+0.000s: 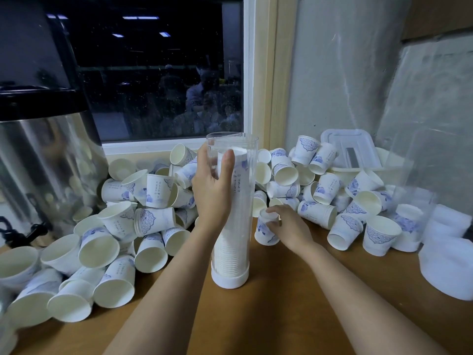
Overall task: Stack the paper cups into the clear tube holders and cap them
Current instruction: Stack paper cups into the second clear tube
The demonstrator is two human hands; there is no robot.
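While left grip (212, 185) clasps clear tube (252, 175) of nested cups (231, 252) | right grip (286, 226) pinches inverted blue-printed cup (265, 234)

A workplace pantry corner is suggested by a steel urn (46, 160) set on a wooden counter (281, 311), heaped paper cups (156, 192) and a window (158, 98) (strip lights (140, 18) are reflected in it).

Bare wood of the counter (276, 319) lies open along the near edge and just right of the upright clear tube (243, 226). Loose paper cups (115, 239) heap over the left side up to the steel urn (43, 160) and run on along the back edge. White caps (450, 267) crowd the right edge.
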